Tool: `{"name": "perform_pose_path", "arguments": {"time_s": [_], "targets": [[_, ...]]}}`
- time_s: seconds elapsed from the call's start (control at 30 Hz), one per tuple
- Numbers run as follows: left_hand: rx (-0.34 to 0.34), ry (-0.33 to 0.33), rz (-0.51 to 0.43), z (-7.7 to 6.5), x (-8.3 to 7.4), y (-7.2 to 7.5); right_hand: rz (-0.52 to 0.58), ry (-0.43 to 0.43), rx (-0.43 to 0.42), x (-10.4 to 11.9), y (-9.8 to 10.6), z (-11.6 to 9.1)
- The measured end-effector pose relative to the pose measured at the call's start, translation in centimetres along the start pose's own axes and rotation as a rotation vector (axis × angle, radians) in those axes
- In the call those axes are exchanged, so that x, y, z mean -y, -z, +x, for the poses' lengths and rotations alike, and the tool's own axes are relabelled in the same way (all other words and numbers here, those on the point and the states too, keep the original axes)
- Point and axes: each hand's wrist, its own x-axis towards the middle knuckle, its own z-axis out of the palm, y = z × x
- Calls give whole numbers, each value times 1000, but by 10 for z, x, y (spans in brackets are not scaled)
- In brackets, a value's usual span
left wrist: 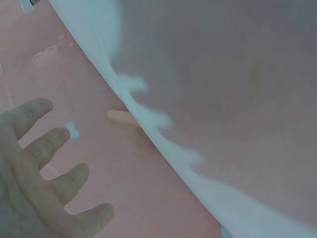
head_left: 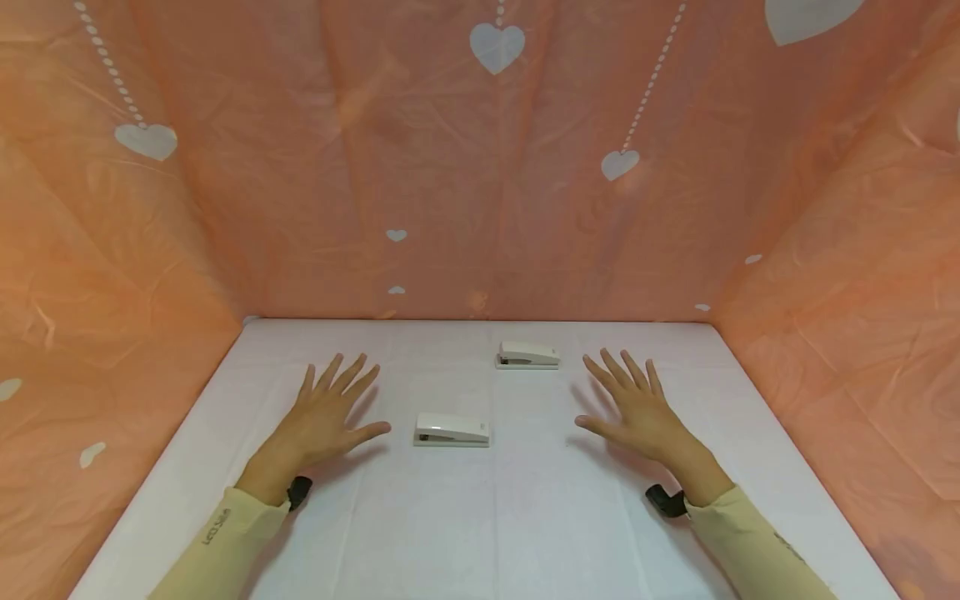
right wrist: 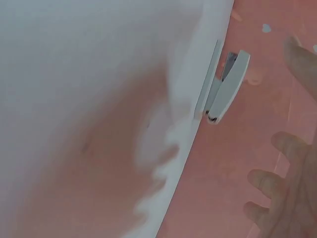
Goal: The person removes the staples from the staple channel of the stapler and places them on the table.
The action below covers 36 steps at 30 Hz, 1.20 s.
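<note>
Two white staplers lie on the white table between the hands. The nearer stapler (head_left: 452, 430) is left of the middle, close to the left thumb. Farther back and to the right is the second stapler (head_left: 528, 356), nearer to the right hand; a stapler (right wrist: 229, 87) also shows at the table's edge in the right wrist view. My left hand (head_left: 321, 425) hovers over the table with fingers spread, holding nothing. The right hand (head_left: 637, 417) mirrors it, palm down, its fingers spread and bare of any object.
A white cloth covers the table (head_left: 491, 525). Orange curtain (head_left: 480, 192) with white hearts closes in the back and both sides. Each wrist wears a small black camera, one by the left cuff (head_left: 299, 492), another by the right cuff (head_left: 665, 502).
</note>
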Motion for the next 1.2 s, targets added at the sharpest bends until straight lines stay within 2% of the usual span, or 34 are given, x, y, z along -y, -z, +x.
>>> {"name": "perform_pose_path", "arguments": {"time_s": [0.3, 0.53, 0.73, 0.87, 1.2], "targets": [[24, -43, -5, 3, -3, -7, -3, 50, 6, 19, -6, 8], [26, -79, -39, 4, -9, -9, 5, 102, 2, 32, -11, 14], [56, -97, -69, 7, -13, -12, 25, 123, 23, 42, -14, 19], [66, -108, -70, 9, -16, -12, 52, 155, 9, 49, -17, 22], [83, -201, -102, 14, -21, -15, 85, 276, -42, 63, -25, 29]]}}
